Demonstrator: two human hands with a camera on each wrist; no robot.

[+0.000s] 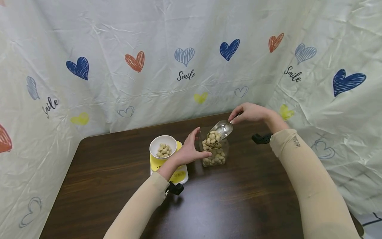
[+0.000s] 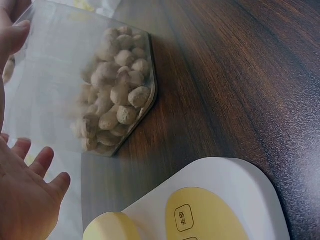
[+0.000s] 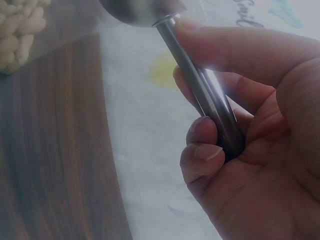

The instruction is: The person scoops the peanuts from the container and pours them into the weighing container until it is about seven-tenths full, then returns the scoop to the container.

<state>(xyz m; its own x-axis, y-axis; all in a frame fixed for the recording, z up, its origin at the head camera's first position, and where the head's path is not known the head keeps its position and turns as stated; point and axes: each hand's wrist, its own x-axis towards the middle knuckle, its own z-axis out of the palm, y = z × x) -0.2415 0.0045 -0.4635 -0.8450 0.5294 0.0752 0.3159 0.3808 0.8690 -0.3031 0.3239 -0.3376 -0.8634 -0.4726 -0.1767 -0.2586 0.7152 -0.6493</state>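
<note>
My right hand [image 1: 249,113] grips the handle [image 3: 200,80] of a metal scoop [image 1: 223,128], its fingers curled round it. The scoop tilts down into a clear square container [image 2: 55,55] of peanuts [image 1: 215,159], and peanuts lie at its mouth. My left hand [image 1: 191,150] is at the container's left side, thumb across the front and the other fingers spread toward the back. In the left wrist view that thumb [image 2: 15,37] lies against the clear wall. Left of the container, a white bowl [image 1: 153,146] with some peanuts stands on a yellow and white kitchen scale [image 1: 180,175].
Everything stands on a dark wood-grain table [image 1: 113,186]. A pale curtain [image 1: 161,30] printed with hearts hangs behind the table and along both sides. Black straps with small devices sit on both wrists.
</note>
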